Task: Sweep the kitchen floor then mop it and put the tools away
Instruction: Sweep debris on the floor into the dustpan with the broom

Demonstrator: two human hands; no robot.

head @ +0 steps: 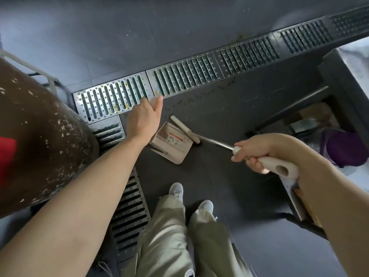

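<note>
A dark grey kitchen floor (229, 186) is filling my view, with a long metal drain grate (179, 78) running across it and a second grate (127, 212) branching down toward my feet. Small crumbs are lying scattered on the floor just below the long grate. My right hand (259, 154) is gripping the pale handle of the broom (277, 166), fingers wrapped around it, and the metal shaft is slanting down to the broom head (184, 128) on the floor. The head is lying against the upper right edge of the beige dustpan (171, 142), which is sitting on the floor near the corner of the 2 grates. My left hand (143, 118) is reaching out above the dustpan, fingers straight and holding nothing. A brown speckled drum (40, 126) is standing at my left.
</note>
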